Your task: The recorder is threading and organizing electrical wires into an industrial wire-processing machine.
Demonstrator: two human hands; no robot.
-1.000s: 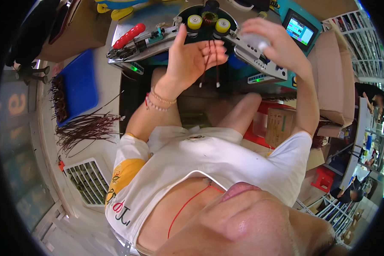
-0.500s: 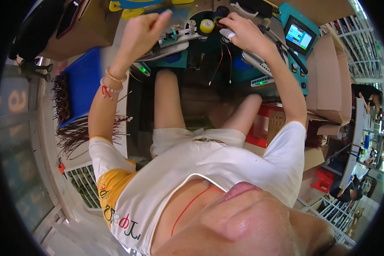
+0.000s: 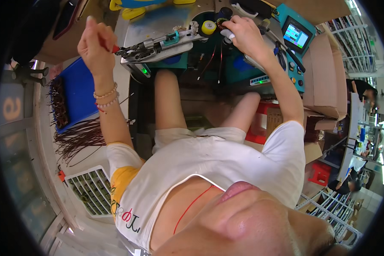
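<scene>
My left hand [image 3: 97, 46] is closed round the red handle [image 3: 115, 49] of a metal toggle clamp [image 3: 147, 48], whose arm lies out to the left on a light plate. At the machine's middle my right hand [image 3: 245, 36] pinches a small copper-wound ring coil [image 3: 221, 24]; a white cover sits on one of its fingers. A red wire and a black wire [image 3: 221, 64] hang down below the coil, with small light tips. Just left of the coil is a yellow roller [image 3: 208, 27]. My fingers partly hide the coil.
A teal control box with a lit screen [image 3: 296, 35] stands at the right, beside an open cardboard box [image 3: 326, 81]. At the left are a blue tray [image 3: 77, 87] with wound coils, a bundle of dark wires [image 3: 83, 138] and a white slatted basket [image 3: 91, 192].
My left hand has moved left and slightly down, and the clamp's red handle now shows in it. My right hand stays at the coil; the hanging wires have swung left.
</scene>
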